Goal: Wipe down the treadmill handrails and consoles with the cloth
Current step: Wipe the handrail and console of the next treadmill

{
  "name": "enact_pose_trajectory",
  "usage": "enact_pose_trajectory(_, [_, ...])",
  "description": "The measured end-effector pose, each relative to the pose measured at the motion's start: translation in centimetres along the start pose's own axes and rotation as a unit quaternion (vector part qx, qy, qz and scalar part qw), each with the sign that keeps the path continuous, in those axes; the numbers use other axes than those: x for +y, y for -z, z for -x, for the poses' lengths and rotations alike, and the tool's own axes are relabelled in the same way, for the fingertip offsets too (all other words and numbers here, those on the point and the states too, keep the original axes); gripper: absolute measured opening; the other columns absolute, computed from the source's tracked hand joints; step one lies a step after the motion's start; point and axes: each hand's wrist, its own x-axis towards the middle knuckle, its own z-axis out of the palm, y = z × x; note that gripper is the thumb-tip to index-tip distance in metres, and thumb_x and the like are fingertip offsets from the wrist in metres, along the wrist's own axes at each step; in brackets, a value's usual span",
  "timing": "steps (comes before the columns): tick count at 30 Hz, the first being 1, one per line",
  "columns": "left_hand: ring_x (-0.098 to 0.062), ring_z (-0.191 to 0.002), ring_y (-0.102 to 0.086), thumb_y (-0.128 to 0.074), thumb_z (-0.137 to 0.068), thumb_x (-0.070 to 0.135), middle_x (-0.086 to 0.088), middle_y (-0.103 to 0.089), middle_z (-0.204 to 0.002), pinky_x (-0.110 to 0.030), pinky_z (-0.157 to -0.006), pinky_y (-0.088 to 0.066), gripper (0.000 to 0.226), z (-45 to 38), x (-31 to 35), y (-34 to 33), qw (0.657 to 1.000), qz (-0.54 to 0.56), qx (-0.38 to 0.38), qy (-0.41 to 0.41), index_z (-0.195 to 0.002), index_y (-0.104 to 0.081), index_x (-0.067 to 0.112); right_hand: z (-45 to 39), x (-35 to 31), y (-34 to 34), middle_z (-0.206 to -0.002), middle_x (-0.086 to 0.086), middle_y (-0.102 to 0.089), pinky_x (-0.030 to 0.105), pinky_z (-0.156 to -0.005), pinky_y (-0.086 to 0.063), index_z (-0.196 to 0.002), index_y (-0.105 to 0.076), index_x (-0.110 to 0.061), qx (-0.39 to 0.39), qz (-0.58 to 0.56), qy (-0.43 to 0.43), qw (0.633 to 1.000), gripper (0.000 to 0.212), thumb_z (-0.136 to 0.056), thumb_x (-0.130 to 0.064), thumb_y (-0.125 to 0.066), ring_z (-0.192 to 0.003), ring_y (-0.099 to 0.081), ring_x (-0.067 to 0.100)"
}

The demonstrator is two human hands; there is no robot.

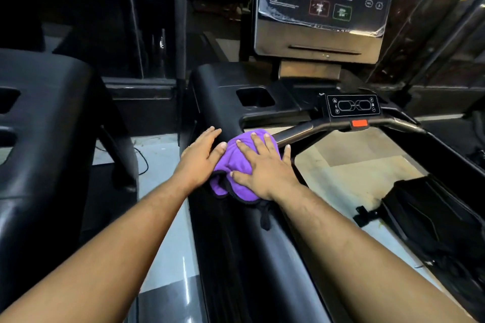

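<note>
1. While wiping, keep left hand (200, 156) flat, fingers straight, steadying on rail (262, 257) beside cloth (236, 165).
2. Press cloth, bunched on rail, under right hand (265, 169), fingers spread flat.
3. Work toward bar (315, 127), then console (321, 2).

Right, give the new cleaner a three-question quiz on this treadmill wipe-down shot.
1. True or false: the right hand lies flat on the purple cloth.
2. Where does the left hand rest? A) on the upper console B) on the black handrail beside the cloth C) on the orange-red stop tab
3. Fill in: the small control panel sits just above the ____ tab on the crossbar.

Key: 1 true; 2 B; 3 orange-red.
</note>
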Motion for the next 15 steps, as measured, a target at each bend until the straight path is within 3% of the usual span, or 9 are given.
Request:
enact_pose_trajectory(4, [-0.012,-0.154,-0.025,-0.034,-0.091,0.072,0.002,-0.032,-0.166,-0.050,-0.124,-0.026,0.080,-2.3,1.3,-0.3,0.999,0.016,0.011,-0.029,-0.155,-0.040,0.024,-4.1,3.7,1.0,-0.172,-0.005,-0.012,0.069,-0.120,0.009,-0.159,-0.023,-0.044,0.043,-0.011,-0.025,0.999,0.081,-0.089,-0.085,-0.028,-0.159,0.009,0.019])
enact_pose_trajectory(7, [-0.012,-0.156,-0.018,-0.027,-0.084,0.080,0.003,-0.025,-0.168,-0.055,-0.124,-0.022,0.091,-2.6,2.7,-0.6,0.995,-0.062,-0.029,-0.070,-0.159,-0.032,0.028,-6.1,7.5,2.2,-0.162,0.000,-0.033,0.071,-0.120,0.004,-0.149,-0.046,-0.034,0.087,0.039,-0.096,0.991,0.077,-0.093,-0.081,-0.023,-0.159,-0.001,0.022])
enact_pose_trajectory(9, [-0.009,-0.157,-0.011,-0.022,-0.082,0.082,0.009,-0.017,-0.170,-0.056,-0.125,-0.017,0.094,-2.7,3.2,-0.8,0.989,-0.111,-0.053,-0.083,-0.161,-0.024,0.032,-6.6,7.6,2.7,-0.159,0.001,-0.039,0.071,-0.120,0.003,-0.148,-0.049,-0.031,0.085,0.054,-0.116,0.988,0.071,-0.098,-0.075,-0.024,-0.159,-0.003,0.024])
enact_pose_trajectory(11, [-0.008,-0.157,-0.011,-0.023,-0.081,0.083,0.010,-0.015,-0.170,-0.054,-0.125,-0.015,0.095,-3.0,3.3,-1.0,0.991,-0.099,-0.050,-0.078,-0.161,-0.021,0.032,-6.1,4.7,2.4,-0.164,0.003,-0.033,0.068,-0.121,0.004,-0.154,-0.041,-0.024,0.051,0.025,-0.073,0.996,0.070,-0.101,-0.068,-0.028,-0.159,-0.001,0.026])
enact_pose_trajectory(15, [-0.011,-0.154,-0.024,-0.040,-0.086,0.076,0.004,-0.026,-0.168,-0.040,-0.126,-0.021,0.094,-4.6,1.6,-1.2,0.998,0.063,0.017,0.007,-0.161,-0.026,0.022,-3.7,-0.3,0.5,-0.173,0.005,-0.005,0.066,-0.122,0.008,-0.165,-0.006,-0.022,0.023,-0.048,0.013,0.998,0.092,-0.095,-0.070,-0.042,-0.159,0.007,0.027])
